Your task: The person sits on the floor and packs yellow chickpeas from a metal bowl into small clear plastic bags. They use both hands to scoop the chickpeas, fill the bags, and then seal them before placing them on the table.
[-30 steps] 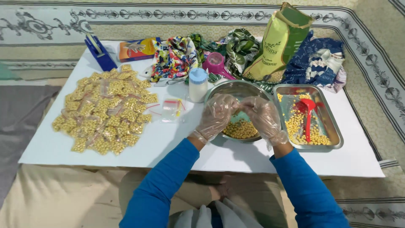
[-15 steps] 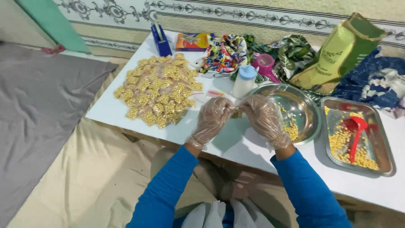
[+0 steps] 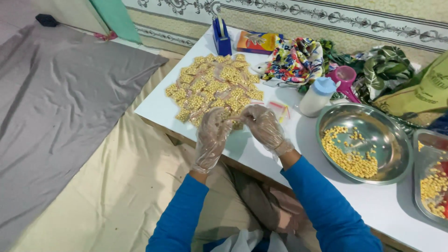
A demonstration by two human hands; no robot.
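Clear plastic gloves on both hands, and from the head camera looking down, the left hand (image 3: pixel 211 138) and the right hand (image 3: pixel 264 127) are drawn together over the near edge of the white table (image 3: pixel 373 205), fingertips pinching the top of a small clear bag of yellow kernels (image 3: pixel 235 122) held between them; it sits right at the near fringe of the heap of filled packets (image 3: pixel 213 87), close to the table's lip. Whether that bag's mouth is sealed I cannot tell, the gloves cover it, and there lies the risk: a loose pinch through slippery film could let the bag tip and spill kernels onto the cloth-covered floor (image 3: pixel 116 186) below. A nudge from either wrist could also push the nearest packets off the edge, since the heap runs right up to it. Just beyond the right hand lie some empty bags with red strips (image 3: pixel 279 108), light enough for a sleeve to sweep away. Off to the right, the round steel bowl of loose kernels (image 3: pixel 364 142) sits near the blue-sleeved right forearm, so a wide elbow swing could knock it, and the capped white bottle (image 3: pixel 317 95) beside it stands upright and would topple easily. A steel tray of kernels (image 3: pixel 431 179) is cut off at the frame's right. Further back, a blue holder (image 3: pixel 222 39) and a bundle of patterned fabric (image 3: pixel 294 60) lie well apart from the hands
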